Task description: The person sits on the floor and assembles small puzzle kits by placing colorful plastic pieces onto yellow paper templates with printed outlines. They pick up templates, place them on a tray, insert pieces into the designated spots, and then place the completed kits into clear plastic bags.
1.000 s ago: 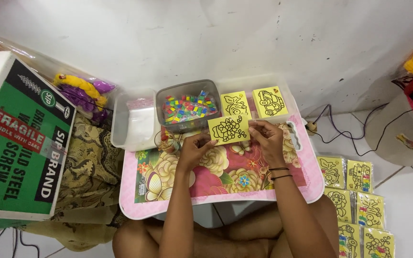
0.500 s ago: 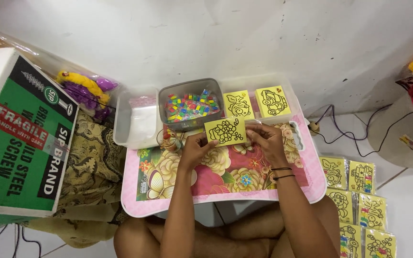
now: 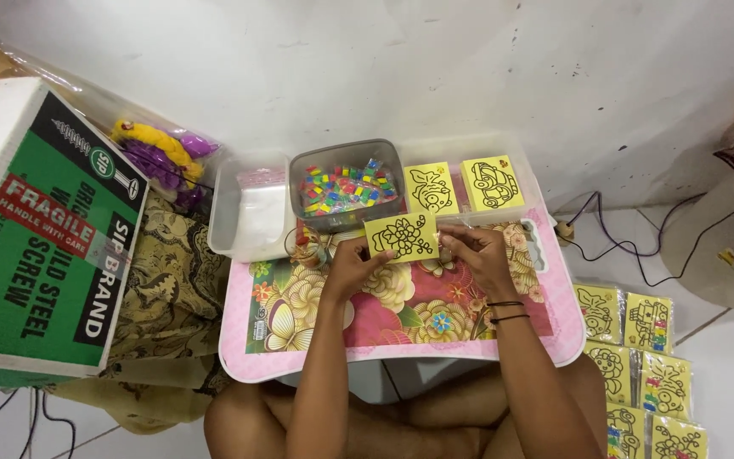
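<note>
A grey tub [image 3: 346, 183] at twelve o'clock brims with small bright pieces; the clear tray [image 3: 248, 217] at ten holds plastic bags. Over the flowered lap table [image 3: 299, 348], the left hand [image 3: 352, 265] and right hand [image 3: 476, 253] pinch a flat yellow card [image 3: 400, 235] by its edges, black outline drawing facing up.

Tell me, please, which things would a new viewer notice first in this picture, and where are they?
First comes the yellow card with a black line drawing, held between the left hand and the right hand above the small pink floral table. Just behind it stands a grey tub of colourful small pieces. A big green and white cardboard box fills the left side.
</note>
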